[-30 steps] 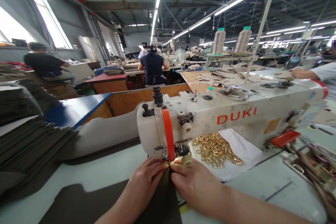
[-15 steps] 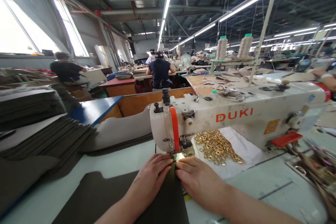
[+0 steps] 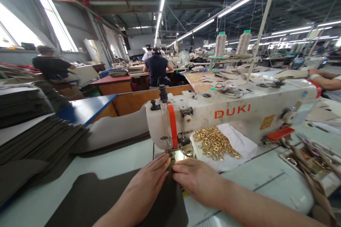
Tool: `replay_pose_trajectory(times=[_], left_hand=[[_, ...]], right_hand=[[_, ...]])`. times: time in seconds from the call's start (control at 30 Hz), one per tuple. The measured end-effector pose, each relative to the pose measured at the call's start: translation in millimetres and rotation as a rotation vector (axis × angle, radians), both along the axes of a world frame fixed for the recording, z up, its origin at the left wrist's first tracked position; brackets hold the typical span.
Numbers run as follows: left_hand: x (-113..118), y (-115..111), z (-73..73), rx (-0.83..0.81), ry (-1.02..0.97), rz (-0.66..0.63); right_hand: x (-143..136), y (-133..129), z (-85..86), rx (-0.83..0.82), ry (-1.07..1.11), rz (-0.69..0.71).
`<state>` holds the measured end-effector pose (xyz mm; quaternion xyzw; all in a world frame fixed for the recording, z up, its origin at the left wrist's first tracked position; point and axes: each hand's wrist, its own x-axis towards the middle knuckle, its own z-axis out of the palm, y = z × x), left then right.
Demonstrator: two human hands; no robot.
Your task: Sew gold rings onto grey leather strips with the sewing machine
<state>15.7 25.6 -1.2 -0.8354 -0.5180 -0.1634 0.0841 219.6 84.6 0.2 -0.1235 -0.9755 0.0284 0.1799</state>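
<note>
A dark fabric piece (image 3: pixel 106 195) lies on the pale table of a white sewing machine (image 3: pixel 202 110) marked DUKI. Just below the needle area, my left hand (image 3: pixel 150 181) rests on the fabric with its fingers stretched out and lying close to flat. My right hand (image 3: pixel 195 181) is beside it, fingers bent and pressed together on the fabric's right edge. A narrow gap separates the two hands. The needle tip is too small to make out. Gold metal rings (image 3: pixel 214 142) lie on white cloth (image 3: pixel 246 147) right of the needle area.
Stacked dark pieces (image 3: pixel 53 142) fill the left side. At the right edge are a tray (image 3: pixel 327 179) with straps and a person's arm (image 3: pixel 329 81). Thread cones (image 3: pixel 220 44) stand behind the machine. Two people sit at tables farther back.
The whole view has shifted slightly, with the machine now farther left in it. My left hand's fingers lie flatter and straighter on the fabric. More of the person's arm shows at the right.
</note>
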Motion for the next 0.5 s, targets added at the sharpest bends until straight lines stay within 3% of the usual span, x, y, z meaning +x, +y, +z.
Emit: replay_pose_trajectory(times=[0.5], left_hand=[[-5.7, 9.2, -7.3, 0.057, 0.02, 0.015]], right_hand=[[-4.9, 7.6, -7.5, 0.038, -0.001, -0.016]])
